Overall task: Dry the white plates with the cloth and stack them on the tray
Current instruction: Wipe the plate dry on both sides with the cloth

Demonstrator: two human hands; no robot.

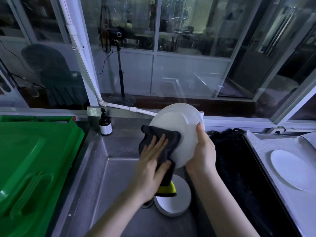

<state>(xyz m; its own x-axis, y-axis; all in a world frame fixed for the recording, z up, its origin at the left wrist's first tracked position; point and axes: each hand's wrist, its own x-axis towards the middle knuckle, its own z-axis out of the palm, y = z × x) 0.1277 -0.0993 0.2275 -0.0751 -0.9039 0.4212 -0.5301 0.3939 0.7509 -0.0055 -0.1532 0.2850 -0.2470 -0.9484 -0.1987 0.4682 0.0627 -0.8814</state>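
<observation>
Head view: white plate (177, 124) wiped over steel sink (106, 168)

Right hand (201, 151) clasps the tilted plate's rim, dead centre; left hand (150, 168) presses the dark cloth (160, 139) flat-fingered against it. Stiff, probably wet-slick and breakable, it needs a rim grip. Tray (273, 144) waits at 3 o'clock.

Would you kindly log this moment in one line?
drying | left hand presses dark cloth on round white plate | right hand grips plate rim
</observation>
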